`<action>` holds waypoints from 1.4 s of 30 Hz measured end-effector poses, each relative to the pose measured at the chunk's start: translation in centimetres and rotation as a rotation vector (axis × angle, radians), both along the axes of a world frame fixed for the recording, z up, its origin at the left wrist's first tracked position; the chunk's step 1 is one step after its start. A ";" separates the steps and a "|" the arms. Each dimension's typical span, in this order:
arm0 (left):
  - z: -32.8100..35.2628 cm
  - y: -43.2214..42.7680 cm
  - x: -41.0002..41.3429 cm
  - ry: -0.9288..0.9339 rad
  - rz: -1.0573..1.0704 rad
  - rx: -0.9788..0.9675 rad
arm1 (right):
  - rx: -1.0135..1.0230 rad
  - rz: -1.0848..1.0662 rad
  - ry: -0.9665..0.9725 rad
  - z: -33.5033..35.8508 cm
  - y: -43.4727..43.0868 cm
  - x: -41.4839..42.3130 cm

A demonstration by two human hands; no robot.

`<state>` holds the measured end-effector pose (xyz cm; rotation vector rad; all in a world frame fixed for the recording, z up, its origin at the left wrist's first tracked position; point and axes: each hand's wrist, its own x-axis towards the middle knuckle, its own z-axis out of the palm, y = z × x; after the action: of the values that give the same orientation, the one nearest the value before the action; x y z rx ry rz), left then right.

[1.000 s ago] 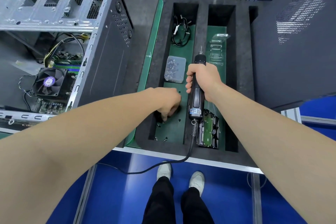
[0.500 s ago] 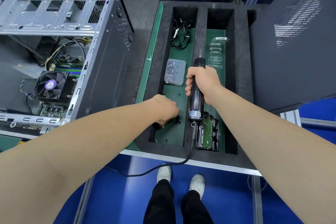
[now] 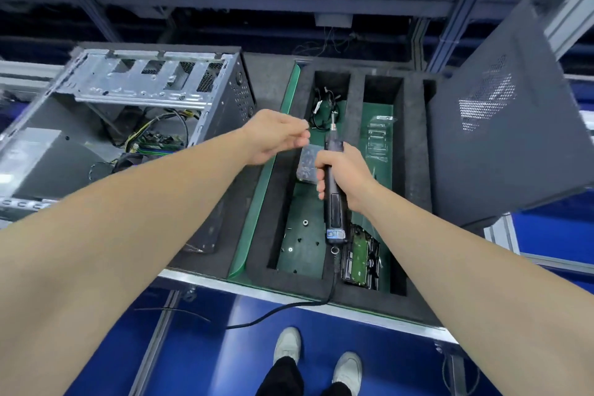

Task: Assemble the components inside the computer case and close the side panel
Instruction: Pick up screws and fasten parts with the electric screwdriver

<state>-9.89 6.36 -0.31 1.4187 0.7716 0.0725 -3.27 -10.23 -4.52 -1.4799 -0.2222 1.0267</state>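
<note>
The open computer case point(image 3: 141, 125) lies at the left with its motherboard and cables exposed. My right hand point(image 3: 345, 175) grips a black corded electric screwdriver point(image 3: 334, 202) above the foam parts tray point(image 3: 279, 202), its bit pointing away from me. My left hand point(image 3: 276, 135) is raised left of the bit and pinches a small dark screw point(image 3: 307, 129) at its fingertips. The dark side panel point(image 3: 508, 125) leans upright at the right. A hard drive point(image 3: 361, 259) lies in the tray's right slot.
A clear box of screws point(image 3: 307, 164) and a coil of black cable point(image 3: 323, 112) sit in the tray's left slot, with loose screws point(image 3: 303, 222) on its green floor. A clear plastic packet point(image 3: 379, 138) lies in the right slot. My shoes stand on the blue floor below.
My left hand rose out of the tray's left slot and now holds a small screw up near the screwdriver's bit. The camera tilted up; the right hand kept its grip.
</note>
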 end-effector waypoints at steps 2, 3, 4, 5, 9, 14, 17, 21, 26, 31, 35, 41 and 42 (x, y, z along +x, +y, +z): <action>1.9 0.7 -0.4 -0.092 0.132 -0.128 | 0.061 0.093 -0.047 2.0 0.9 -1.2; 2.8 0.8 -0.7 -0.126 0.167 -0.159 | 0.084 0.129 -0.070 3.0 1.4 -1.9; 3.6 0.7 -1.2 -0.159 0.185 -0.167 | 0.099 0.159 -0.095 3.9 1.8 -2.7; 4.4 0.5 -1.6 -0.197 0.195 -0.170 | 0.110 0.186 -0.122 4.8 2.2 -3.5; 7.1 0.0 -4.0 -0.373 0.250 -0.263 | 0.144 0.239 -0.227 8.0 3.4 -6.6; 11.3 0.6 -7.8 -0.474 0.270 -0.303 | 0.129 0.209 -0.307 11.3 4.9 -10.1; 12.9 1.8 -10.8 -0.543 0.212 -0.336 | 0.129 0.201 -0.371 12.7 6.0 -12.9; 13.8 3.9 -15.1 -0.596 0.174 -0.422 | 0.133 0.158 -0.423 14.0 8.0 -17.0; 14.2 7.6 -20.7 -0.582 0.076 -0.408 | 0.075 0.102 -0.462 14.8 10.9 -23.5; 14.3 9.2 -24.8 -0.557 0.020 -0.443 | 0.050 0.069 -0.502 15.3 12.3 -28.1; 14.0 10.0 -27.2 -0.525 -0.038 -0.353 | 0.021 0.073 -0.496 15.6 12.3 -30.7; 14.1 10.3 -30.4 -0.495 -0.143 -0.141 | -0.019 0.091 -0.457 15.6 11.5 -33.6; 14.2 10.2 -30.9 -0.472 -0.148 -0.136 | -0.014 0.096 -0.444 15.5 11.3 -34.0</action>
<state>-40.80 16.59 13.91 1.2575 0.2764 0.2272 -37.31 1.09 11.00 -1.7113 -0.6073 0.7631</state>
